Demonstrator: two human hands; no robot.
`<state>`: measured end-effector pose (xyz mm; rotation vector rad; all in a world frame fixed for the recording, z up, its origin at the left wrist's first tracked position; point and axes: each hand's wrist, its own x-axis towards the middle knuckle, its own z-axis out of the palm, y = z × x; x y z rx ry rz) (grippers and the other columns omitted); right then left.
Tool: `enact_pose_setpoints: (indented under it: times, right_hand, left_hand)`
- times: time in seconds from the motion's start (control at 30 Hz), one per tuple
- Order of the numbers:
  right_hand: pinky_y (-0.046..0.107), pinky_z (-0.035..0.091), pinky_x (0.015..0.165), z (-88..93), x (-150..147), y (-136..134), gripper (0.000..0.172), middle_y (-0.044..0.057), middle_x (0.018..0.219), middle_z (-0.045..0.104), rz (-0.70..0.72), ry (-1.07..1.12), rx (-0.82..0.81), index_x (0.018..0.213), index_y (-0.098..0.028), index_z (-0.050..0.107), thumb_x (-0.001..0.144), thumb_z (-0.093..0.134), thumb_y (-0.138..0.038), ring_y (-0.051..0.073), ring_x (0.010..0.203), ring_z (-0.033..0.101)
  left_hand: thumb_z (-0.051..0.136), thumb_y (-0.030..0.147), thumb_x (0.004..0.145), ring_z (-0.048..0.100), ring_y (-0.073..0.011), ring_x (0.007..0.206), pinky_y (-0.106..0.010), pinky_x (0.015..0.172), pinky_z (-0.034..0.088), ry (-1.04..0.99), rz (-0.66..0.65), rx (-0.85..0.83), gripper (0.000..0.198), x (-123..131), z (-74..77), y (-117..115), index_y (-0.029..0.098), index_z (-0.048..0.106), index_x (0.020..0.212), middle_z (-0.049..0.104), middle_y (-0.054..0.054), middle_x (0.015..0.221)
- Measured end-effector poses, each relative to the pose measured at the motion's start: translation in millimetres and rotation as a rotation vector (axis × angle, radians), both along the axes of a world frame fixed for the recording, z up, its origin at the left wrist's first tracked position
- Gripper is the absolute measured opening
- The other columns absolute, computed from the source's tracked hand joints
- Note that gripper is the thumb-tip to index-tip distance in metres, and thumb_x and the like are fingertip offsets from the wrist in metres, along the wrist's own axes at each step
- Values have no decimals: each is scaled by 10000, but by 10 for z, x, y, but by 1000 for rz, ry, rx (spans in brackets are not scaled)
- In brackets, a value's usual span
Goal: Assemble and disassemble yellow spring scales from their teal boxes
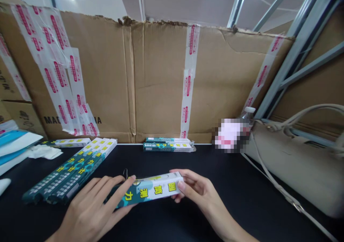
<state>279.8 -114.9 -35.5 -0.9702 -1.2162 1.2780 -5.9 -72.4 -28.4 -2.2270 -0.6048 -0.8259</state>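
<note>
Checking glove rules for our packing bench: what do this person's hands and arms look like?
Both the left hand and right hand are bare: no gloves, rings or bracelets, and no sleeve shows on the forearms. The fingers are slender, with unpainted nails.

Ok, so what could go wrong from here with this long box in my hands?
The long teal-and-white carton is held near its ends by the left hand and right hand, so it might slip onto the black table. The left hand sits close to the row of cartons, which could get nudged. A thin wire loop stands just behind the held carton and might snag it.
</note>
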Motion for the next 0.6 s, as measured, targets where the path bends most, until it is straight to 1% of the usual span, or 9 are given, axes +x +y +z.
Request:
enact_pose_setpoints:
  times: [0.1,0.2,0.3,0.4,0.5,0.6]
  right_hand:
    - [299,575,743,15,36,4,436,92,904,786,13,93,-84,1116,-144,755,860,795,-495,176,749,707]
    - [280,572,736,20,66,10,410,96,875,790,42,134,-142,1075,-130,767,858,805,-476,165,731,707]
    - [267,577,727,17,85,27,402,97,846,787,60,141,-175,1043,-121,778,863,799,-480,159,714,711]
    - [272,586,713,12,94,44,419,108,853,791,50,144,-195,1032,-113,785,848,809,-489,167,704,721]
    - [289,596,721,6,90,50,427,123,870,799,30,141,-218,1033,-108,791,831,826,-483,180,708,728]
    - [272,597,710,-17,90,51,441,118,829,794,25,128,-238,1043,-101,805,845,809,-495,171,696,720]
  left_hand:
    - [516,321,1075,746,-197,744,-367,779,486,-13,3,3,287,-54,-28,67,111,674,1190,791,-59,934]
    - [472,375,1088,730,-160,657,-317,686,505,-49,1,-27,318,-64,-39,98,140,683,1128,767,-20,834]
    - [430,400,1101,704,-126,573,-272,598,499,-79,-33,-58,347,-30,-48,85,155,675,1076,733,4,744]
    - [422,393,1107,702,-114,558,-250,569,499,-76,-64,-93,345,1,-68,67,146,661,1081,727,3,724]
    - [429,390,1106,709,-109,574,-241,582,511,-62,-69,-123,343,0,-103,67,141,665,1109,729,4,741]
    - [447,411,1098,702,-105,568,-236,568,512,-71,-69,-159,345,-14,-147,83,155,675,1139,721,17,740]
